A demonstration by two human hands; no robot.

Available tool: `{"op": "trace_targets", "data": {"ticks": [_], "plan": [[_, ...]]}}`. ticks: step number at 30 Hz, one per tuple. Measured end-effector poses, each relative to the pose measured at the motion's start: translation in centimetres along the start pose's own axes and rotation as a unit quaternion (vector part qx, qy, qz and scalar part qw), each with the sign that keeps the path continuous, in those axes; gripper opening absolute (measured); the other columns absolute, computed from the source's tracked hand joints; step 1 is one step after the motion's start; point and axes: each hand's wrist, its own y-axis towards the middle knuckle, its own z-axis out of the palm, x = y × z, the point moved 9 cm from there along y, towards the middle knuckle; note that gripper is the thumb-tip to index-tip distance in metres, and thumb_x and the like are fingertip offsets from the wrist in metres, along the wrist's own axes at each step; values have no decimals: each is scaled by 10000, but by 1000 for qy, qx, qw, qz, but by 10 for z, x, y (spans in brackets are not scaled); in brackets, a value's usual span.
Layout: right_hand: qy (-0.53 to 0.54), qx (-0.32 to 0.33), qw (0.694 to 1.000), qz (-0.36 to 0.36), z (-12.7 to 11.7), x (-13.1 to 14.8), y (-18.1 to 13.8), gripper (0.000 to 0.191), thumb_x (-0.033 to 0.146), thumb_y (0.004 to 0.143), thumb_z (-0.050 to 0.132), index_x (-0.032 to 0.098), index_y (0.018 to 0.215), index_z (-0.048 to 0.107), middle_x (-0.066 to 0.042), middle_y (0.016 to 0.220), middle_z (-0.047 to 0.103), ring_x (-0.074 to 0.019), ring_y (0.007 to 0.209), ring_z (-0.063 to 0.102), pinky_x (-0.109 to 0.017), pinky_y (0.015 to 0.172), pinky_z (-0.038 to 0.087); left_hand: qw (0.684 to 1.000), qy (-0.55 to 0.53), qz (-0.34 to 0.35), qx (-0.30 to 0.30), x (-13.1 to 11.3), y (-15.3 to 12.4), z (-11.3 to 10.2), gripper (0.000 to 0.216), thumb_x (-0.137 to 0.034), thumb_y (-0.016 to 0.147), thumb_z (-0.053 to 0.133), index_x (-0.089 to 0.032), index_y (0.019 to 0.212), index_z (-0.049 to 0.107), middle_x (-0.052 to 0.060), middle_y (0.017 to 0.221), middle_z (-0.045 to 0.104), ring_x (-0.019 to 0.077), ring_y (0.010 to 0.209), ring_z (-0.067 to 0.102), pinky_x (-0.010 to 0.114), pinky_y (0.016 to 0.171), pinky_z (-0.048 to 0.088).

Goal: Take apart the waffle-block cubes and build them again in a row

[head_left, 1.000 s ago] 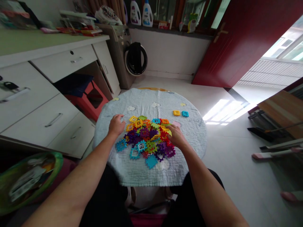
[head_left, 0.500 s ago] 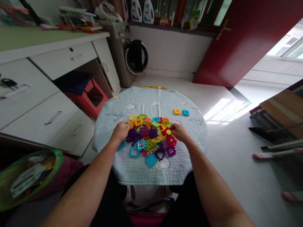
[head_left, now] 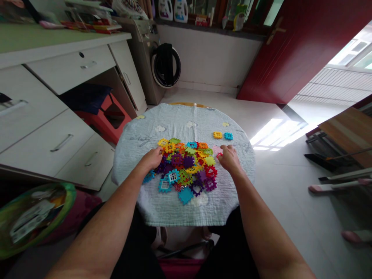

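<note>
A heap of colourful interlocking plastic building tiles (head_left: 186, 162) lies on the cloth-covered round table (head_left: 174, 215). Many tiles have toothed edges, and some have window-like openings. My right hand (head_left: 230, 158) is just right of the heap, above the cloth, its fingers closed on a red tile (head_left: 219, 155) that they partly cover. At the heap's left edge, my left hand (head_left: 153, 159) has its fingers curled together against the tiles; whether it grips one is hidden. Farther back on the right, a yellow tile (head_left: 217, 135) and a blue tile (head_left: 228, 136) lie side by side, apart from the heap.
White drawers (head_left: 58, 139) and a red stool (head_left: 112, 116) stand left of the table. Behind it is a washing machine (head_left: 151, 58) with its door open. A lined bin (head_left: 37, 217) is at lower left, and a red door (head_left: 293, 50) stands at back right.
My right hand has moved right, from the heap's right side to beyond it, with a red tile now in its fingers. My left hand has shifted slightly right against the heap.
</note>
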Motion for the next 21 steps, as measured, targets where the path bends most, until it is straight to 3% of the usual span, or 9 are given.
{"op": "trace_targets", "data": {"ticks": [2,4,6,9,12,16,19,21], "plan": [[44,33,992,-116,12,38,-13,364,148,770,599,159,1132,621,-127,1109,568,-225,1009,532,-316,880,398,1000,21,6,-1,-1,-1,0,444,-178,799,448,-154,1224,575,101,1230,649,207,1134,599,276,972,437],[89,115,958,-246,34,80,-35,298,148,761,625,191,1054,655,-78,1049,585,-185,960,542,-287,866,405,999,37,8,-4,-2,-3,1,453,-178,796,449,-154,1232,571,104,1227,649,211,1129,602,279,971,437],[83,138,942,-295,49,104,-50,259,121,743,630,188,989,675,-73,1010,591,-181,939,539,-283,845,406,999,45,10,-8,-2,-4,2,460,-178,798,447,-159,1242,564,102,1233,645,210,1130,602,280,975,436],[60,131,943,-299,56,115,-54,196,75,762,563,169,882,686,-76,942,612,-174,884,547,-271,801,404,999,50,18,-14,-2,-7,2,464,-180,815,423,-146,1263,542,115,1276,613,209,1174,575,286,999,422],[110,115,951,-267,37,104,-40,206,84,812,497,168,871,676,-57,892,649,-154,833,569,-247,759,401,998,49,20,-18,0,-9,3,464,-176,828,403,-128,1273,529,123,1311,583,201,1224,537,282,1035,393],[126,64,979,-146,2,51,-14,266,117,847,455,157,1029,645,-54,871,670,-155,804,577,-241,718,389,999,24,8,-21,5,-9,2,478,-156,818,410,-124,1284,516,114,1313,582,181,1222,534,266,1052,376],[66,91,992,-50,2,6,-6,335,92,820,461,128,1128,587,-65,860,672,-152,759,568,-234,669,371,1000,11,3,-22,6,-9,3,489,-152,812,421,-124,1292,509,114,1309,587,182,1217,540,263,1044,385],[27,137,990,-27,13,-12,-7,326,76,787,488,135,1090,591,-62,869,673,-148,743,562,-226,635,358,1000,14,1,-28,6,-9,4,488,-154,811,427,-128,1292,513,118,1313,584,194,1223,536,274,1048,386]]}}
